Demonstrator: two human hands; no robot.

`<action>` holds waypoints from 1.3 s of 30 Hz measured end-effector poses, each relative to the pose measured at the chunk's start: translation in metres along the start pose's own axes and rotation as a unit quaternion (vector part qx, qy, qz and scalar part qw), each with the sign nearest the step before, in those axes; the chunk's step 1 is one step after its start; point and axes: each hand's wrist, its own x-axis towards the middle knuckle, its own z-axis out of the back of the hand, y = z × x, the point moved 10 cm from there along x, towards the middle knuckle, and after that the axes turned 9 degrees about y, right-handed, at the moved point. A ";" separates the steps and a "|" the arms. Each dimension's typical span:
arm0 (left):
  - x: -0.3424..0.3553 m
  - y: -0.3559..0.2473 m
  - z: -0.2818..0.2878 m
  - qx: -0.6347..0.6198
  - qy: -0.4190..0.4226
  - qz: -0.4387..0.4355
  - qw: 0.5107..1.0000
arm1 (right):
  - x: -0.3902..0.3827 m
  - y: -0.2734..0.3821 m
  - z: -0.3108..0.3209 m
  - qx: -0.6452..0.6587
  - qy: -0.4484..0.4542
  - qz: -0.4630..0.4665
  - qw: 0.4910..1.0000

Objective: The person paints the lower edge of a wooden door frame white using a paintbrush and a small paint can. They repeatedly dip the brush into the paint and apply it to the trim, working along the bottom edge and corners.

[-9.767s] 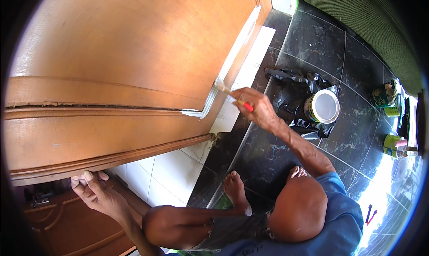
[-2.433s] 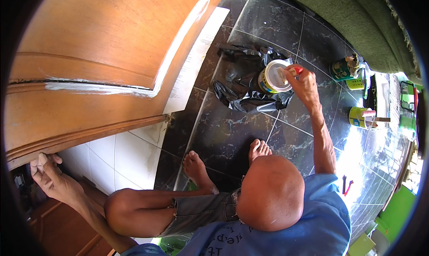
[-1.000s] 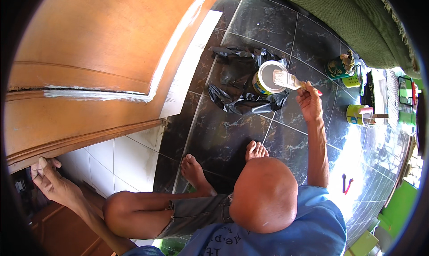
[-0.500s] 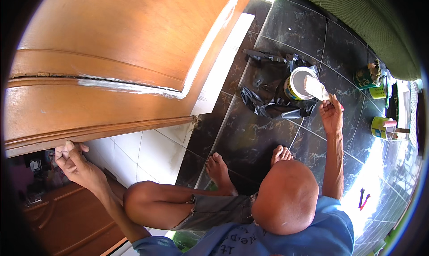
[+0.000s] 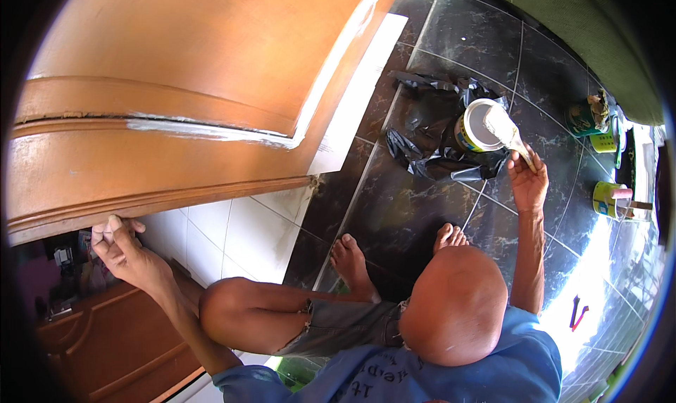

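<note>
My right hand is closed round the handle of a paintbrush. White paint coats the brush's bristles, which lie over the mouth of an open paint can. The can stands on a crumpled black plastic bag on the floor. At the left, my left hand has its fingers bent against the edge of a brown wooden door, and part of its grip is hidden. Fresh white paint strokes run along the door's panel groove and up its right side.
A white sheet lies under the door's edge on dark tiles. Along the right stand a green can and a yellow-green can with tools in it. A small black and red tool lies on the sunlit floor. My bare feet are near the bag.
The brush in my right hand has turned, its bristles now further over the can's mouth. My left hand stays at the door edge. The whole view has shifted slightly.
</note>
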 end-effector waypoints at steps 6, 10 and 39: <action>0.001 -0.003 -0.003 0.008 0.008 0.002 1.000 | -0.009 0.000 0.029 -0.060 0.000 -0.007 0.998; 0.001 -0.002 -0.002 0.007 0.001 0.003 1.000 | -0.014 0.003 0.018 -0.133 -0.042 -0.030 0.990; 0.000 0.000 -0.001 -0.004 -0.005 0.007 1.000 | 0.027 -0.196 -0.199 -0.506 0.185 -0.119 0.834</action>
